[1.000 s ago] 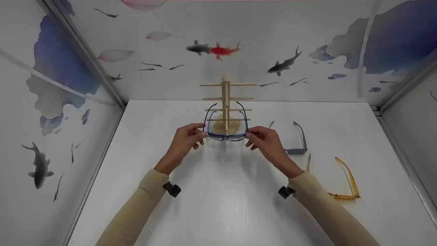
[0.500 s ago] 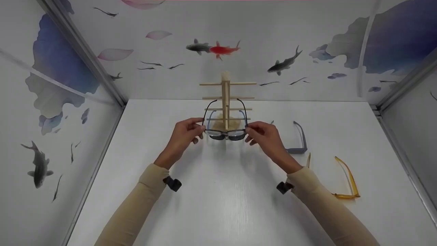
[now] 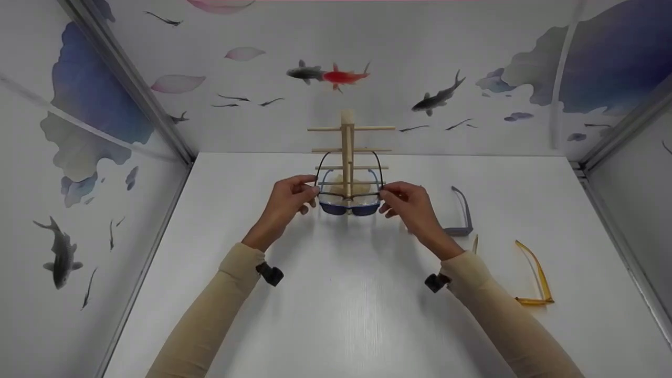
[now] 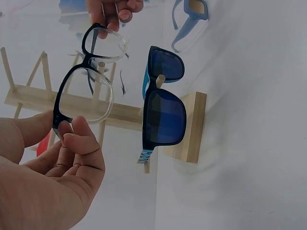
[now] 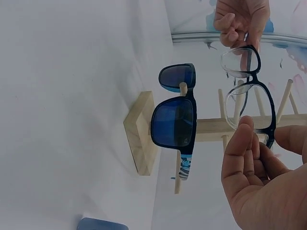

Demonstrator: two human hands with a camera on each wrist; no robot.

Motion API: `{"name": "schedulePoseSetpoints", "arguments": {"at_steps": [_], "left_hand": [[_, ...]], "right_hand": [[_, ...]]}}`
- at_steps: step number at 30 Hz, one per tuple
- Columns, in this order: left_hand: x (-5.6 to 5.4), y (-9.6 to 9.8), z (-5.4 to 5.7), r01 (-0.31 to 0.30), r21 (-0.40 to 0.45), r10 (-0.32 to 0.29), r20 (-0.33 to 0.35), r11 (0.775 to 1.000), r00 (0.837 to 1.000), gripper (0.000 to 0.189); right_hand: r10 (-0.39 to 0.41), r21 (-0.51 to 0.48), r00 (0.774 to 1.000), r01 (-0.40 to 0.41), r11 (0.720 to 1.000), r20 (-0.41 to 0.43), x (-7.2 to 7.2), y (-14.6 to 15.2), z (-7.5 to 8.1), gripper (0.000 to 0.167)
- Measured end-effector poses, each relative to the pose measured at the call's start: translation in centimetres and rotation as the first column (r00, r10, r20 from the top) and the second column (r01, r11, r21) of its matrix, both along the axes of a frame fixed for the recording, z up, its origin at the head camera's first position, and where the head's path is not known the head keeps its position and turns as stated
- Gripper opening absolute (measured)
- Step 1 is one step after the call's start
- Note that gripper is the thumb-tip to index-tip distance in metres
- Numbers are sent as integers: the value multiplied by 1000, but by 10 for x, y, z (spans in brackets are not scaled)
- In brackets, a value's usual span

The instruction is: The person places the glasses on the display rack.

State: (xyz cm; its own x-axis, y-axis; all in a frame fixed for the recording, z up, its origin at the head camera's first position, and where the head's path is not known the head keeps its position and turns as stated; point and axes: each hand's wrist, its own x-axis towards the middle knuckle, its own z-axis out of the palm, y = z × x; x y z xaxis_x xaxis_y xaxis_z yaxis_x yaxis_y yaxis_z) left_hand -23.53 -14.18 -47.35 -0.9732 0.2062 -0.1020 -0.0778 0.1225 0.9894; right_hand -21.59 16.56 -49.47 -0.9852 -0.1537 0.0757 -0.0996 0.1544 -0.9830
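Observation:
Black-topped glasses with clear lower rims (image 4: 87, 61) are held level in front of the wooden display stand (image 3: 347, 142). My left hand (image 3: 287, 202) pinches them at one hinge end between thumb and fingers. At the opposite hinge end my right hand (image 3: 409, 206) pinches them likewise. Their temples reach back on either side of the post, near the pegs; whether they touch a peg I cannot tell. Below them, sunglasses with dark blue lenses (image 4: 165, 117) and blue patterned temples hang on the lowest peg, above the stand's wooden base (image 4: 196, 124).
Grey-blue glasses (image 3: 459, 231) lie on the white table (image 3: 336, 315) right of the stand, partly behind my right hand. Nearer, amber glasses (image 3: 543, 278) are partly covered by my right sleeve. Upper pegs (image 3: 374, 128) stick out both sides. A fish-painted wall (image 3: 252, 126) stands behind.
Both hands have moved the clear-rimmed glasses up and toward the stand. Their front, earlier overlapping the sunglasses, now sits above them, so the dark lenses show. The sunglasses and stand stay put.

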Motion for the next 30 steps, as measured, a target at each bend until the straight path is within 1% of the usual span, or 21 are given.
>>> {"name": "schedulePoseSetpoints", "arguments": {"at_steps": [4, 10, 14, 19, 24, 30], "left_hand": [[-4, 1, -1, 8, 3, -8, -7, 1000, 1000, 40], [-7, 2, -1, 11, 9, -11, -12, 1000, 1000, 40], [-9, 2, -2, 10, -7, -10, -11, 1000, 1000, 41], [-9, 3, -3, 2, -26, -2, -7, 1000, 1000, 40], [-10, 2, -5, 2, -17, -2, -2, 1000, 1000, 40], [-11, 2, -6, 2, -2, -2, 8, 1000, 1000, 40]], "right_hand": [[-11, 4, 1000, 11, 1000, 8, -3, 0, 0, 25], [-14, 17, 1000, 15, 1000, -6, -6, 1, -1, 25], [-16, 14, 1000, 16, 1000, 2, -8, 1, -2, 26], [-11, 17, 1000, 11, 1000, 17, -11, 2, -3, 29], [-6, 18, 1000, 5, 1000, 19, -13, 2, -6, 30], [-7, 36, 1000, 6, 999, 16, -14, 1, -8, 27]]}}
